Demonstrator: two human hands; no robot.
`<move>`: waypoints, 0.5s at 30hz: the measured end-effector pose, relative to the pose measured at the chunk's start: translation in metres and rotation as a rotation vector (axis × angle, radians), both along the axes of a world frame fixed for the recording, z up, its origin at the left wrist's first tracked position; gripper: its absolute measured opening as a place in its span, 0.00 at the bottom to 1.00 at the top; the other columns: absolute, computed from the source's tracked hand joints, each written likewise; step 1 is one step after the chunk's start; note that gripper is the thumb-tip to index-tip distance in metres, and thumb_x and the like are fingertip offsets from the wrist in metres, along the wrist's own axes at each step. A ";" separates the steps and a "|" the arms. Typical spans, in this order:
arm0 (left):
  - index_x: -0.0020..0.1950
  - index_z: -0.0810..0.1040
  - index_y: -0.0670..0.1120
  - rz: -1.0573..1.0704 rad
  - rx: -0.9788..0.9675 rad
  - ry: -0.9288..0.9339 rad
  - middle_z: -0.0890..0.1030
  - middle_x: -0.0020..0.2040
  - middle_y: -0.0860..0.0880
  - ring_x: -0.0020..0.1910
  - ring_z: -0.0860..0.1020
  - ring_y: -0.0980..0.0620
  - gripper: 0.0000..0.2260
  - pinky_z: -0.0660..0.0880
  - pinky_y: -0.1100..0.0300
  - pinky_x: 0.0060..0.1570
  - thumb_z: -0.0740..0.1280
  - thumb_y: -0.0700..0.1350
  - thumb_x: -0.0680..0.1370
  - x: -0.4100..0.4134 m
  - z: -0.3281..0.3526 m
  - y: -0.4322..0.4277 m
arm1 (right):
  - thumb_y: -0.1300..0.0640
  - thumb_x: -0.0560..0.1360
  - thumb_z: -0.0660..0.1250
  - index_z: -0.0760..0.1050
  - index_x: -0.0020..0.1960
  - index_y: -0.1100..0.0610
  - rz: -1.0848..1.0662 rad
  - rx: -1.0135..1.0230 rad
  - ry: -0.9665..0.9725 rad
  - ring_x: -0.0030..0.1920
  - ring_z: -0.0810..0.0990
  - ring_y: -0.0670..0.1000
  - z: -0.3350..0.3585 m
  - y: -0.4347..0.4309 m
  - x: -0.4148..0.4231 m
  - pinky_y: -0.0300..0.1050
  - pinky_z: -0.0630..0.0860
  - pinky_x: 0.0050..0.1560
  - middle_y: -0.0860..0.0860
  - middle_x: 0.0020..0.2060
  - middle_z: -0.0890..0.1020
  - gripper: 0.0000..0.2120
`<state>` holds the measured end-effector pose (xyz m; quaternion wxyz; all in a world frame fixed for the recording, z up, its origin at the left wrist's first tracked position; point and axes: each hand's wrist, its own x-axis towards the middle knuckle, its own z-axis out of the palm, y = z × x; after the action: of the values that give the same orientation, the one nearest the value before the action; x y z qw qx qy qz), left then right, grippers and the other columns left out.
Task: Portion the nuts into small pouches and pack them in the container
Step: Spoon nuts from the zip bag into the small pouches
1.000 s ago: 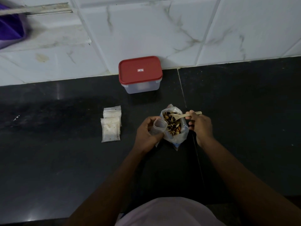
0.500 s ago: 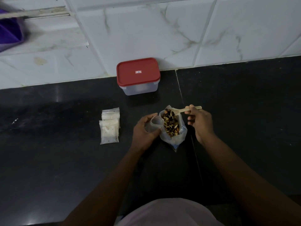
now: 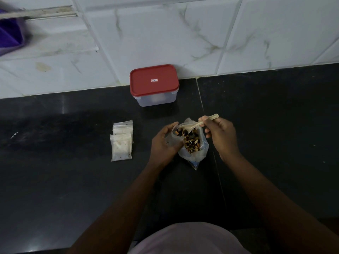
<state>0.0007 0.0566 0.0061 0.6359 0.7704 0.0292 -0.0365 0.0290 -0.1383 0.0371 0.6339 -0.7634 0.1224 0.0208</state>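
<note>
R hand [image 3: 221,134] w/ spoon [image 3: 199,123] over nuts [image 3: 189,140], L hand [image 3: 162,142] holds pouch [image 3: 171,139]

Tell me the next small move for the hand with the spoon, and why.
Probably scoop and tip nuts into the small pouch: the right hand holds the spoon with its bowl on the nuts in the bag, and the left hand holds the pouch right beside it.
</note>
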 end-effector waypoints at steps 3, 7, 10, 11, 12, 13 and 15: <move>0.70 0.76 0.45 -0.002 -0.010 -0.004 0.80 0.64 0.54 0.63 0.78 0.62 0.24 0.77 0.67 0.57 0.75 0.36 0.75 -0.001 -0.001 -0.001 | 0.51 0.79 0.70 0.85 0.52 0.54 0.121 -0.169 -0.126 0.42 0.84 0.46 0.007 0.002 -0.008 0.48 0.82 0.44 0.50 0.42 0.85 0.08; 0.68 0.78 0.43 0.008 -0.014 -0.041 0.82 0.62 0.53 0.62 0.80 0.58 0.22 0.78 0.64 0.59 0.74 0.33 0.74 0.000 -0.002 -0.002 | 0.58 0.77 0.73 0.84 0.59 0.51 0.404 -0.360 -0.407 0.48 0.83 0.45 0.011 -0.002 -0.019 0.41 0.80 0.47 0.44 0.50 0.84 0.11; 0.66 0.79 0.42 0.000 -0.017 -0.063 0.83 0.61 0.52 0.62 0.80 0.57 0.22 0.77 0.66 0.58 0.73 0.30 0.73 0.000 -0.002 -0.002 | 0.60 0.75 0.73 0.84 0.60 0.53 0.479 -0.434 -0.545 0.53 0.81 0.45 0.006 -0.007 -0.024 0.37 0.78 0.51 0.47 0.52 0.83 0.13; 0.66 0.79 0.42 -0.004 -0.024 -0.062 0.83 0.61 0.52 0.62 0.80 0.57 0.22 0.77 0.66 0.58 0.73 0.30 0.73 0.000 -0.002 -0.002 | 0.59 0.75 0.73 0.84 0.60 0.54 0.471 -0.445 -0.568 0.54 0.80 0.45 0.005 -0.008 -0.025 0.37 0.78 0.52 0.48 0.53 0.84 0.13; 0.66 0.79 0.42 -0.006 -0.032 -0.055 0.83 0.61 0.52 0.62 0.80 0.58 0.22 0.77 0.66 0.57 0.72 0.29 0.73 0.000 -0.003 -0.001 | 0.59 0.75 0.73 0.84 0.60 0.56 0.454 -0.445 -0.582 0.54 0.81 0.45 0.004 -0.009 -0.026 0.38 0.78 0.52 0.49 0.53 0.84 0.13; 0.66 0.79 0.43 -0.009 -0.040 -0.046 0.82 0.61 0.53 0.62 0.80 0.58 0.23 0.77 0.67 0.57 0.72 0.28 0.73 0.000 -0.004 0.000 | 0.60 0.75 0.73 0.84 0.60 0.57 0.431 -0.429 -0.582 0.54 0.81 0.45 0.003 -0.010 -0.027 0.39 0.79 0.52 0.49 0.53 0.84 0.13; 0.67 0.78 0.44 -0.016 -0.046 -0.033 0.82 0.61 0.55 0.63 0.79 0.59 0.24 0.77 0.67 0.57 0.71 0.28 0.73 -0.001 -0.006 0.001 | 0.62 0.76 0.74 0.84 0.58 0.57 0.344 -0.327 -0.525 0.52 0.83 0.46 0.005 -0.008 -0.029 0.43 0.81 0.50 0.49 0.51 0.85 0.11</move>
<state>-0.0002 0.0576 -0.0002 0.6534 0.7563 0.0119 -0.0295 -0.0003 -0.1466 0.0419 0.5004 -0.8435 -0.1735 -0.0894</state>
